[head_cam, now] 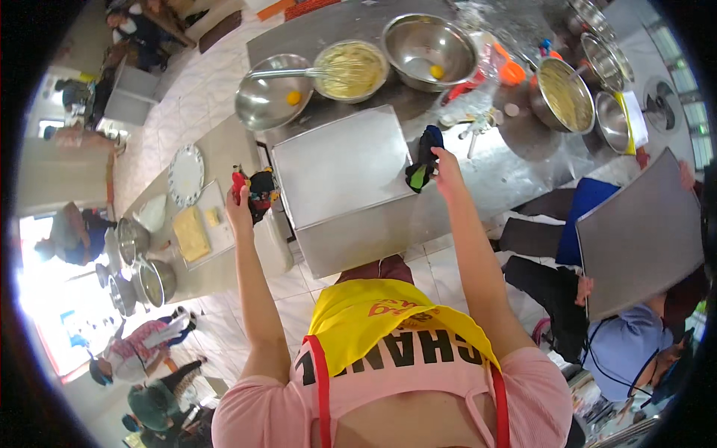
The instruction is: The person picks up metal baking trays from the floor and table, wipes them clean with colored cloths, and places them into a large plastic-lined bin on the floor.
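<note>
A metal baking tray [344,168] lies on the steel table in front of me, between my hands. My left hand [240,210] grips a red and black patterned cloth [260,193] just left of the tray. At the tray's right edge, my right hand [445,171] holds a dark cloth with a green patch [423,162]. Beyond the tray stand a steel bowl with an egg yolk [266,106], a bowl of pale batter [350,84] with a wire whisk [302,73] across it, and a larger steel bowl [428,53] with another yolk.
A side table [215,140] at left carries a patterned plate [186,175], a yellow block [191,233] and several bowls. At right are an orange scoop [511,73], crumpled plastic and a batter bowl [563,95]. A person [624,350] at right holds a large metal tray [641,238].
</note>
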The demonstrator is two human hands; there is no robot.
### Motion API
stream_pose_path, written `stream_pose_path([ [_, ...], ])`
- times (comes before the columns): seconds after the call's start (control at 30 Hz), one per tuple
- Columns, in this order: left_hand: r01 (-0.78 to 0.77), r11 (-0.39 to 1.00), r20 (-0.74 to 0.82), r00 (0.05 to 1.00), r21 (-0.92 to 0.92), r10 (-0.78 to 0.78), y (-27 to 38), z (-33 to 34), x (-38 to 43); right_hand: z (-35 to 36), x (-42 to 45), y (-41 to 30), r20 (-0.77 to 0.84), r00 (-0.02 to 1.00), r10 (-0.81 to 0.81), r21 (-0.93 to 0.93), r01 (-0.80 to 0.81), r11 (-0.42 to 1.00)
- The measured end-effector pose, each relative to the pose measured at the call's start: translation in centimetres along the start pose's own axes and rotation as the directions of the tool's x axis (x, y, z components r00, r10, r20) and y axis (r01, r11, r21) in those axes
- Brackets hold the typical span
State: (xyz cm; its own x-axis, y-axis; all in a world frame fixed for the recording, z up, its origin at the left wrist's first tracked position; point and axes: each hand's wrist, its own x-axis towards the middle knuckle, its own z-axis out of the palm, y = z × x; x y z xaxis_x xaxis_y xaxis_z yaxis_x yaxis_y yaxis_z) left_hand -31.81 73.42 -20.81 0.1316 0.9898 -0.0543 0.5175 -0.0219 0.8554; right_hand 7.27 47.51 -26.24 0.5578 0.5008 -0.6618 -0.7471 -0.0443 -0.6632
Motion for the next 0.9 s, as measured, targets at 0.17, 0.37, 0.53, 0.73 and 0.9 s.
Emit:
stream_pose_path([
  [0.17,-0.046,0.946,-0.048,0.997,0.322,0.065,-4.2,-1.7,2.2,2.9,6.4,3.3,-0.150,0.986,-0.075,-0.253,0.035,0.967],
  [0.37,-0.110,0.932,0.023,0.994,0.344,0.109,-6.2,-1.5,3.2,3.5,7.0,5.2,0.097,0.916,-0.389,-0.545,0.376,0.750],
  [0.53,-0.045,0.950,0.141,0.990,0.309,0.001,-7.6,2.1,3.6,3.6,4.5,5.4,0.122,0.814,-0.568,-0.814,0.409,0.413],
  [0.73,0.304,0.887,0.379,0.911,-0.347,-0.164,-9.6,6.0,3.6,4.3,3.3,6.1,0.129,0.770,-0.625,-0.871,0.389,0.299],
  [0.9,0.383,0.846,0.492,0.854,-0.370,-0.172,-10.4,5.2,4.4,7.5,1.4,6.0,0.077,0.774,-0.628,-0.904,0.320,0.284],
])
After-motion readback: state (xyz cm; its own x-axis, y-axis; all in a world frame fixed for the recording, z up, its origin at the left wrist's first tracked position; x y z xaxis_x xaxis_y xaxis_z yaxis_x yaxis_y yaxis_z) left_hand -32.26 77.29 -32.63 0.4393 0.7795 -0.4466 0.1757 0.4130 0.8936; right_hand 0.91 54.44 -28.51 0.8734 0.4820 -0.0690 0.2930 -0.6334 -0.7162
